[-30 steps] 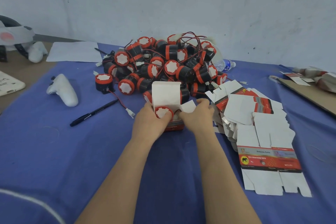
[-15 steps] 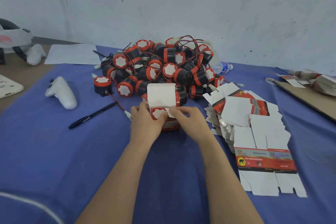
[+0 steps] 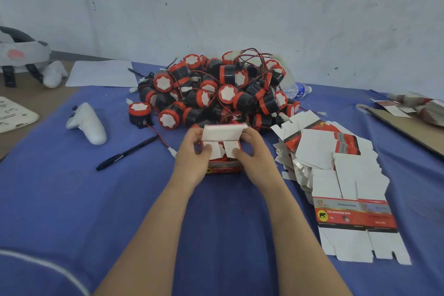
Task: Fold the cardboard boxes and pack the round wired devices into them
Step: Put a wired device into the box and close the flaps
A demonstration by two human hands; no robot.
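A small red and white cardboard box stands on the blue cloth in front of me. My left hand grips its left side and my right hand grips its right side. Both thumbs press the two white side flaps down over the opening. The white lid flap leans forward above them, blurred. The device inside is hidden. A big pile of round black and red wired devices lies just behind the box. A spread of flat unfolded boxes lies to the right.
A black pen and a white controller lie on the left of the blue cloth. A paper sheet, a headset and a water bottle sit at the back. A cardboard board lies at the far right.
The side flaps have been folded down over the device, which showed in the open box before. The upright lid flap now tips forward. Both hands stay on the box.
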